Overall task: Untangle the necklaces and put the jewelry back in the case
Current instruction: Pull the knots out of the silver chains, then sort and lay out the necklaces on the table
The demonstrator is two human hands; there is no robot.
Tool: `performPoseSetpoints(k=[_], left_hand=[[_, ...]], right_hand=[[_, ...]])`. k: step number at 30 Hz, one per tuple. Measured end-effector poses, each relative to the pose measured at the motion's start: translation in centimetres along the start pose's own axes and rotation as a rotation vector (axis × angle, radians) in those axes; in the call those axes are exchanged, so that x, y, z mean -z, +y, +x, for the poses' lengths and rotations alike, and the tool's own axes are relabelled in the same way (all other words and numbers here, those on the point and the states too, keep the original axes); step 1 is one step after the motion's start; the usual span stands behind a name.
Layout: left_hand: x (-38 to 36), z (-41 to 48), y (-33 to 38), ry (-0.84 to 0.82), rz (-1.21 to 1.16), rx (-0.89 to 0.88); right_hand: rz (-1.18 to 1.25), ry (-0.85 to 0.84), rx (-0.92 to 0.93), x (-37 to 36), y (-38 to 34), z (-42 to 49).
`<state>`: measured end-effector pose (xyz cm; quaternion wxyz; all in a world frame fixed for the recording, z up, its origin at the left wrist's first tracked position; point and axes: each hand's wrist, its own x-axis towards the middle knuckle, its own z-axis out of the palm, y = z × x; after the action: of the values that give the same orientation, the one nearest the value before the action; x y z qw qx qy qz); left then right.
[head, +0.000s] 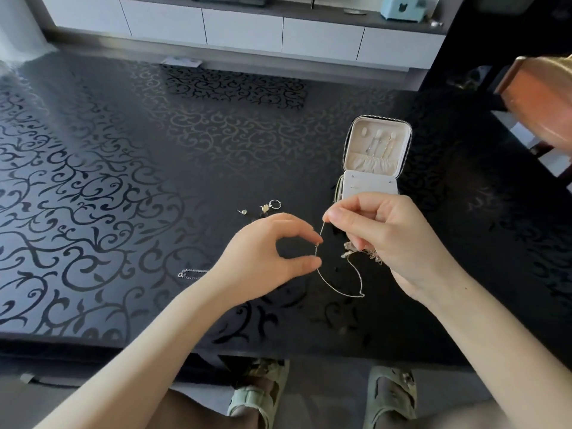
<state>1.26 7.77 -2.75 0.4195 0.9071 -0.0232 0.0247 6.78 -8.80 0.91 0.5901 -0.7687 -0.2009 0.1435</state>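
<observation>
A thin silver necklace chain (337, 291) hangs in a loop above the black table. My right hand (377, 239) pinches its upper end between thumb and forefinger, and a tangled clump of chain (351, 250) sits under that hand's lower fingers. My left hand (272, 252) pinches the same chain lower down with thumb and fingertip. The small white jewelry case (377, 150) stands open just behind my right hand, with several necklaces hung inside its lid.
A ring (275, 204), a small earring (264, 208) and a stud (243, 211) lie on the patterned black table (123, 181) behind my left hand. Another chain (192, 273) lies left of my left wrist. A wooden chair (538, 100) stands at the right.
</observation>
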Motion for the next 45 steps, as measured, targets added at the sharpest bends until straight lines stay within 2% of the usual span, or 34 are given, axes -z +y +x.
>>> performPoseSetpoints(k=[3, 7, 10, 15, 19, 21, 27, 34, 37, 40, 43, 45], left_hand=[[-1.0, 0.8, 0.6, 0.000, -0.072, -0.016], [-0.9, 1.3, 1.3, 0.061, -0.275, 0.109], [0.0, 1.3, 3.2, -0.034, -0.474, 0.136], [1.7, 3.3, 7.2, -0.060, -0.176, 0.007], [2.2, 4.3, 10.8, -0.145, 0.108, -0.110], [2.3, 4.7, 12.1, -0.177, 0.182, -0.129], [3.0, 5.6, 14.8, -0.127, 0.225, -0.117], [4.9, 6.2, 16.9, -0.162, 0.121, -0.126], [6.1, 7.1, 16.7, -0.067, 0.070, -0.115], [6.7, 8.8, 15.3, 0.108, 0.112, -0.084], [5.8, 10.8, 12.8, 0.233, 0.208, -0.032], [4.5, 12.0, 10.7, 0.298, 0.294, -0.079]], right_hand=[[0.050, 0.002, -0.002, 0.4, -0.3, -0.2], [0.131, 0.059, -0.087, 1.9, -0.1, -0.8], [0.084, 0.052, -0.165, 3.3, -0.3, -1.7], [-0.013, -0.011, -0.258, 5.1, -0.9, -2.7], [-0.152, -0.092, -0.242, 5.5, -2.0, -3.5], [-0.157, -0.073, -0.207, 5.3, -2.8, -3.6], [-0.070, 0.036, -0.082, 5.9, -5.0, -3.1], [-0.045, 0.024, -0.048, 7.9, -7.4, -2.3], [-0.020, 0.041, -0.004, 9.0, -9.0, -1.5], [-0.098, 0.064, 0.051, 10.3, -11.0, -0.1], [-0.179, 0.095, 0.101, 11.6, -12.2, 1.6], [-0.221, 0.110, 0.122, 12.4, -12.7, 2.8]])
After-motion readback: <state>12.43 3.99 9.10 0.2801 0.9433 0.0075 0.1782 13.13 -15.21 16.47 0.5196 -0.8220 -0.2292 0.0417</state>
